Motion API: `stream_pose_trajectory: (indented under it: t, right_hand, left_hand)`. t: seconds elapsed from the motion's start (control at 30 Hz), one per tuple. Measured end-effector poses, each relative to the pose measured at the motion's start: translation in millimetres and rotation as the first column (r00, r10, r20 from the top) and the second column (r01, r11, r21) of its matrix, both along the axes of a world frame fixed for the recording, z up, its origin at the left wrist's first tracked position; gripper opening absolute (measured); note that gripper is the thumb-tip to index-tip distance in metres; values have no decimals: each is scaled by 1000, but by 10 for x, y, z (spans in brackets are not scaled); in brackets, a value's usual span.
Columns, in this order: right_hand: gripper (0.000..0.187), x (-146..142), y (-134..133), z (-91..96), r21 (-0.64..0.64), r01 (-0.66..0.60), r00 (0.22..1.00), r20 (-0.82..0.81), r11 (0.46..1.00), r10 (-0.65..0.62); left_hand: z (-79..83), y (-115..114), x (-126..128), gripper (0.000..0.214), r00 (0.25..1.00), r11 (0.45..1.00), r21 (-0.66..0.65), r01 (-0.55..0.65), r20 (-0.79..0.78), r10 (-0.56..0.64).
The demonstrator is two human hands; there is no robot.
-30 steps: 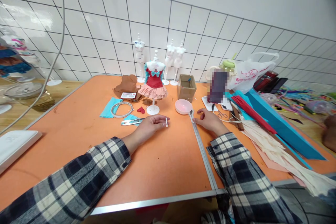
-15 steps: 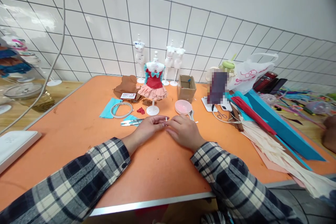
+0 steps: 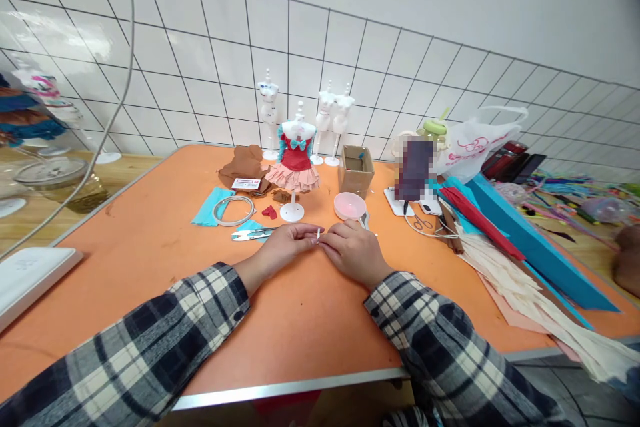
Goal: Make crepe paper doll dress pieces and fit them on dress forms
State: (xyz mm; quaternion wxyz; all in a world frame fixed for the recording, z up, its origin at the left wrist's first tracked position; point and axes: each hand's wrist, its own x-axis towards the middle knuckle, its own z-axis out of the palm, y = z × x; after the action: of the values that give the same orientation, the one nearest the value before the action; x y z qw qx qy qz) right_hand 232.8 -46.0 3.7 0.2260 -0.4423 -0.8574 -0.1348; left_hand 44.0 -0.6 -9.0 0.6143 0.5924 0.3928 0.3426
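Note:
My left hand and my right hand meet fingertip to fingertip over the orange table. Pinched between them is a small white strip; its material is too small to make out. Just beyond the fingers stands a small white dress form wearing a red bodice with a blue bow and a pink ruffled skirt. Thread snips lie left of my left hand, partly on a blue scrap. A pink bowl sits beyond my right hand, and a red fabric scrap lies beside the stand's base.
Behind are several bare dress forms and a cardboard box. Brown fabric and a coiled ring lie left. On the right are a blurred upright phone, scissors, a plastic bag and cream fabric.
The view has shifted slightly. Both hands stay together with the fingertips pinched; the white strip shows a little more between them.

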Motion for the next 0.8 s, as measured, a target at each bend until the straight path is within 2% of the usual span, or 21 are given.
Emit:
stream_pose_trajectory:
  t: [0.1,0.2,0.27,0.33,0.4,0.43,0.5,0.6,0.67,0.8]
  right_hand:
    - [20,-21,2,-8,-39,12,998,-64,999,-15]
    - [10,-29,30,-31,-159,-9,948,-316,987,-43]
    - [7,-9,62,-44,-242,-24,844,-525,970,-110]
    - [10,31,99,-49,-317,-8,713,-666,948,-217]
    - [14,77,128,-47,-376,38,614,-722,926,-318]
    - [16,96,136,-44,-389,75,601,-717,918,-353]
    - [16,114,135,-40,-366,175,652,-653,914,-386]
    - [12,77,97,-42,-263,267,788,-493,927,-367]
    - [10,23,63,-48,-219,257,840,-431,941,-330]
    - [11,-57,19,-54,-171,202,891,-377,964,-253]
  left_hand:
    - [9,-7,-2,43,999,999,16,32,-22,-31]
    - [11,-1,-8,39,994,996,56,71,-83,-67]
    - [12,5,-10,39,988,994,88,64,-143,-51]
    - [18,8,-9,40,983,994,100,47,-181,-28]
    - [25,5,-5,39,980,994,102,45,-198,-24]
    - [28,1,-3,36,979,993,104,49,-204,-27]
    - [27,-8,1,31,975,990,122,66,-221,-38]
    - [11,-19,3,29,974,983,157,93,-220,-58]
    - [-2,-22,4,31,977,981,172,95,-206,-59]
    - [-7,-31,14,31,974,972,218,89,-224,-39]
